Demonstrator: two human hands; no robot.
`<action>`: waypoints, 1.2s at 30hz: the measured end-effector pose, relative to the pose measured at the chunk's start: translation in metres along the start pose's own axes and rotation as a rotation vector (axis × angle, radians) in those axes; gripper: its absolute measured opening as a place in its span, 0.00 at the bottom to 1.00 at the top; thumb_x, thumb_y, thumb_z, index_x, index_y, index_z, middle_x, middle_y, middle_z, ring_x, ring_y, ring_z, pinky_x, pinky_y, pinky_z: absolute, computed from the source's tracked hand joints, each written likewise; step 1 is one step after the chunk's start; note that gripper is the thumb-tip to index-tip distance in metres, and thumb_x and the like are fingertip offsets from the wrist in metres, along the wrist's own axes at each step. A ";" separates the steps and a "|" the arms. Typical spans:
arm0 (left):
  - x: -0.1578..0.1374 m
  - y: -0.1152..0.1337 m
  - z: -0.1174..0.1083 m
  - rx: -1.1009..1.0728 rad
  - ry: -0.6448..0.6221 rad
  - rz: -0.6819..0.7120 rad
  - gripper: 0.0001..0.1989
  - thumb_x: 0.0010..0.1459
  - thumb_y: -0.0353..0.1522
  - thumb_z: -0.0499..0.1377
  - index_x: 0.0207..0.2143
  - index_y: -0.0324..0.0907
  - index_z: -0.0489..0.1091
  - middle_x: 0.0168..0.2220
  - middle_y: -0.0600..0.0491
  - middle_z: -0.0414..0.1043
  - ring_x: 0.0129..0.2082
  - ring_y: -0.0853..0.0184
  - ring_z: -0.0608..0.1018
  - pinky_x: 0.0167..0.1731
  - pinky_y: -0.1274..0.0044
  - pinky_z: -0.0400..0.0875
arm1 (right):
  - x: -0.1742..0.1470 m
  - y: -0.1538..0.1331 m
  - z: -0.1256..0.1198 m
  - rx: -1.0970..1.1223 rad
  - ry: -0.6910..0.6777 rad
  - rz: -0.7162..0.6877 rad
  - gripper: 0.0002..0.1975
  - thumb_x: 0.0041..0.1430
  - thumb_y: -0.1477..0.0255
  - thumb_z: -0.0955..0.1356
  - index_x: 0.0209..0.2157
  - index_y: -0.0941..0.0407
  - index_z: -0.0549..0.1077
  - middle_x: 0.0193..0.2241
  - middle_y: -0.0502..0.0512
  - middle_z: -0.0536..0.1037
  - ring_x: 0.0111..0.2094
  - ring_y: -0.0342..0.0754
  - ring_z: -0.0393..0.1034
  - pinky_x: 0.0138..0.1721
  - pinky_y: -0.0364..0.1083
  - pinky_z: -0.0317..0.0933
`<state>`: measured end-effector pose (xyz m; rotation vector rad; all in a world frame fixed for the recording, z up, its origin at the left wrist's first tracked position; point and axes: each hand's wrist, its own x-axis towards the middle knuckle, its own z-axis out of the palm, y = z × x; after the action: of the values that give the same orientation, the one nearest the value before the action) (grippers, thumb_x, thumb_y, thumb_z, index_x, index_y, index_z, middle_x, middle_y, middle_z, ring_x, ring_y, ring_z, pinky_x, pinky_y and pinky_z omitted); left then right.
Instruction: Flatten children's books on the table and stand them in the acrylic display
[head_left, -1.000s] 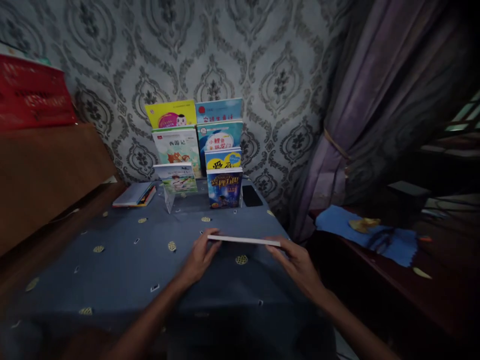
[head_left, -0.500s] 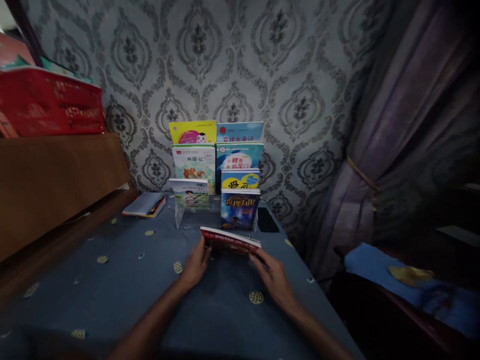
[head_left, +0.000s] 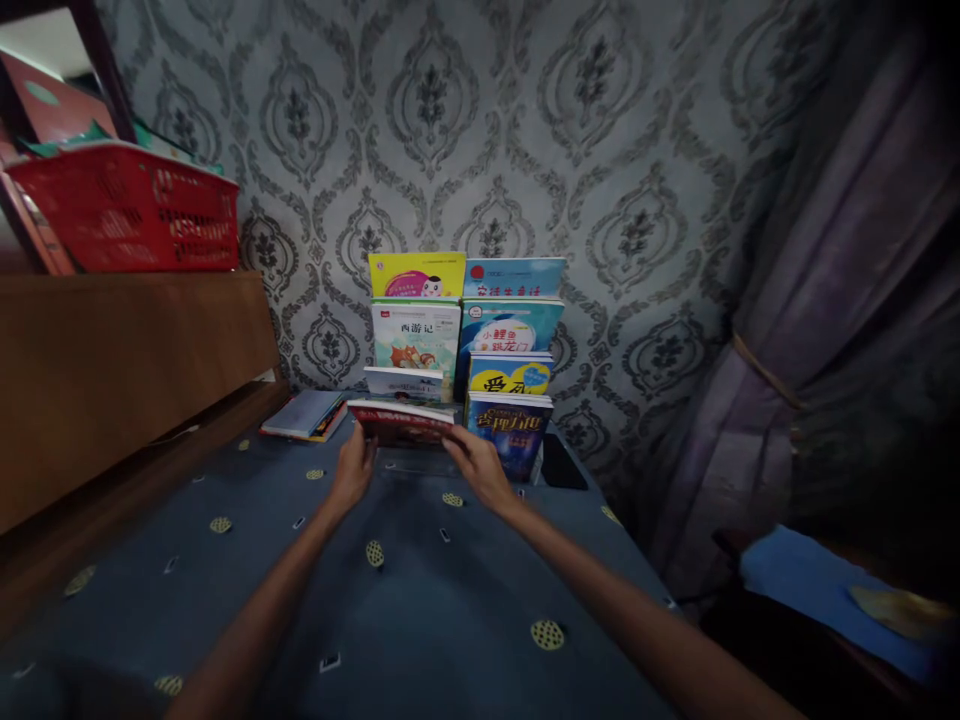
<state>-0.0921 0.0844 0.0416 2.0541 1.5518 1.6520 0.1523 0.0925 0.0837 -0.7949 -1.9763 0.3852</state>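
Note:
A red-covered book [head_left: 403,424] is held between my two hands, tilted, with its white page edge on top. My left hand [head_left: 354,468] grips its left end, and my right hand [head_left: 478,466] grips its right end. The book is over the front left section of a clear stepped display stand [head_left: 420,464]. Behind it stands a book with a pale cover [head_left: 403,383], partly hidden. To the right, a dark blue book [head_left: 511,435] stands in the front row, with a yellow and blue book [head_left: 511,374] behind it.
Taller books, among them a white one [head_left: 415,330], a teal one [head_left: 511,325] and a yellow one [head_left: 416,272], fill the back rows. A dark flat object [head_left: 562,462] lies right of the stand. Books [head_left: 304,414] lie left. A red basket [head_left: 142,210] sits on a wooden ledge.
My hands have carried the red book forward and left, from in front of the stand to over its front left section. The view has shifted slightly.

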 end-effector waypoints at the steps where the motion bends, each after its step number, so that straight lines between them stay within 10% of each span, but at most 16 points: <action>1: 0.012 0.001 -0.006 0.009 0.017 0.025 0.19 0.67 0.37 0.47 0.57 0.40 0.61 0.47 0.42 0.75 0.45 0.58 0.78 0.46 0.67 0.73 | 0.013 -0.004 -0.001 0.005 -0.001 -0.011 0.16 0.67 0.64 0.60 0.41 0.55 0.76 0.35 0.56 0.81 0.37 0.52 0.75 0.42 0.47 0.69; 13: 0.108 0.012 -0.019 0.093 0.086 0.115 0.17 0.64 0.29 0.50 0.55 0.39 0.61 0.48 0.41 0.75 0.47 0.57 0.78 0.49 0.66 0.71 | 0.098 -0.005 -0.018 -0.060 0.061 -0.046 0.15 0.65 0.69 0.60 0.46 0.58 0.75 0.40 0.57 0.81 0.42 0.53 0.73 0.46 0.48 0.65; 36: 0.100 -0.002 0.004 0.476 -0.026 -0.085 0.10 0.64 0.30 0.55 0.48 0.38 0.62 0.48 0.40 0.73 0.50 0.54 0.77 0.48 0.67 0.71 | 0.123 -0.014 -0.003 -0.579 -0.184 0.427 0.14 0.66 0.75 0.64 0.47 0.63 0.79 0.43 0.72 0.82 0.50 0.61 0.76 0.47 0.48 0.67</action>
<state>-0.1004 0.1600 0.1073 2.1552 2.1565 1.3123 0.1065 0.1647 0.1733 -1.6120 -2.1076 0.1247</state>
